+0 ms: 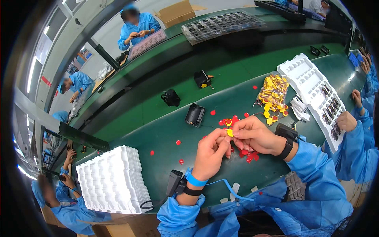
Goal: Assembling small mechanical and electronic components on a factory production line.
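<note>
My left hand (210,158) and my right hand (256,136) meet over the green bench, fingertips pinched on a small round yellow disc (230,133). Another yellow disc with a red centre (228,122) shows just beyond my fingertips. Loose red round pieces (250,157) lie scattered beneath and around both hands. A black open housing (195,115) rests on the bench ahead of my left hand. Beyond my right hand is a clear plastic bag (273,90) filled with yellow discs, some spilling out of its near end.
A stack of white moulded trays (108,177) stands at the left. At the right, a long white tray (302,75) holds several dark parts. Black housings (171,97) sit on the green belt (146,114). A coworker's hand (346,121) touches the tray. A blue wrist cord (233,191) trails below.
</note>
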`<state>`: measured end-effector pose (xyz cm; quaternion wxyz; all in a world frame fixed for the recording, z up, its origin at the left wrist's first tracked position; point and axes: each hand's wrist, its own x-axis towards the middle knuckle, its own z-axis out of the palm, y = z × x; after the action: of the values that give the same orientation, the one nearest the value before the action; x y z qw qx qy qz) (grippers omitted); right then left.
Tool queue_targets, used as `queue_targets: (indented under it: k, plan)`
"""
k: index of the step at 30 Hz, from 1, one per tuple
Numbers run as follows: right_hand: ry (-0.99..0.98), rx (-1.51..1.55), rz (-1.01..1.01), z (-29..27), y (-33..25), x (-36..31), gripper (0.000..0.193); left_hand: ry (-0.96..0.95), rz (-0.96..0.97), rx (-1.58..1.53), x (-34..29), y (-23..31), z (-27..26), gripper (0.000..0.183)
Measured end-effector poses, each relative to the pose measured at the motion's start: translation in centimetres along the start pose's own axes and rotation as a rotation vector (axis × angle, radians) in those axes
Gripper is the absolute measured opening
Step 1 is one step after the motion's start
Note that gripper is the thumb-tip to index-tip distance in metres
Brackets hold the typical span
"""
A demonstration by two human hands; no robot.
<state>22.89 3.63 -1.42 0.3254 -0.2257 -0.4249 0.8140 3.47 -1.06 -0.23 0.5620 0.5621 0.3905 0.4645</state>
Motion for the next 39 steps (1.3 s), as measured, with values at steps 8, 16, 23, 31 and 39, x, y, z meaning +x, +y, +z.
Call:
queue_targets:
  k: [8, 16, 23, 31, 39]
  plan:
    - [-0.029, 0.052, -0.005, 0.0, 0.4, -0.1, 0.017, 0.05, 0.059, 0.14, -0.3, -0.6, 0.1, 0.013]
    - [0.005, 0.018, -0.051, 0.1, 0.6, 0.0, 0.017, 0.097, 0.087, 0.042, -0.2, -0.5, 0.7, 0.011]
    - [0.131, -0.101, -0.156, -1.1, -1.2, 0.0, 0.015, 0.16, 0.26, 0.786, 0.3, -0.2, -1.5, 0.01]
    - [0.24, -0.499, -0.168, -1.5, -2.1, 0.4, 0.022, -0.171, 0.098, 1.113, 0.7, -1.1, -2.5, 0.005]
    - [0.228, -0.668, -0.417, -3.4, -2.0, 0.9, 0.021, -0.045, 0.469, 0.952, 0.8, 1.7, -1.8, 0.01]
